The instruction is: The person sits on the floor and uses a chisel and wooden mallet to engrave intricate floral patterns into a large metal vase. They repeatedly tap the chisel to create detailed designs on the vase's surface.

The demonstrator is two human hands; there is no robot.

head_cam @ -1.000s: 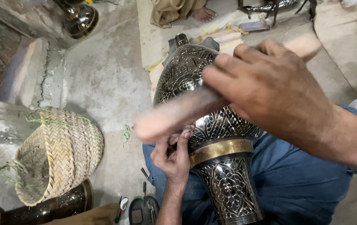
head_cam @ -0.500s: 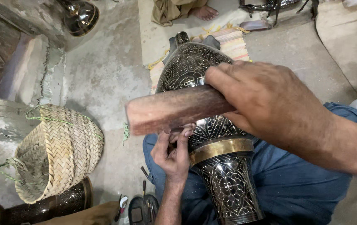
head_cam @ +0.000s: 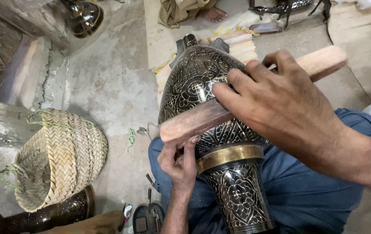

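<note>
Gray stone floor (head_cam: 107,86) lies under everything. Close by, the big carved metal vase (head_cam: 202,86) rests on the lap so it stays put. Left hand (head_cam: 179,162) pinches something small against it. Right hand (head_cam: 280,104) wraps tight around a wooden stick (head_cam: 189,123), laid across. Farther off sits a woven basket (head_cam: 59,160).

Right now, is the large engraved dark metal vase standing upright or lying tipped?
Tipped. The engraved dark metal vase lies across the person's lap, its flared foot toward the camera and its narrow end pointing away.
</note>
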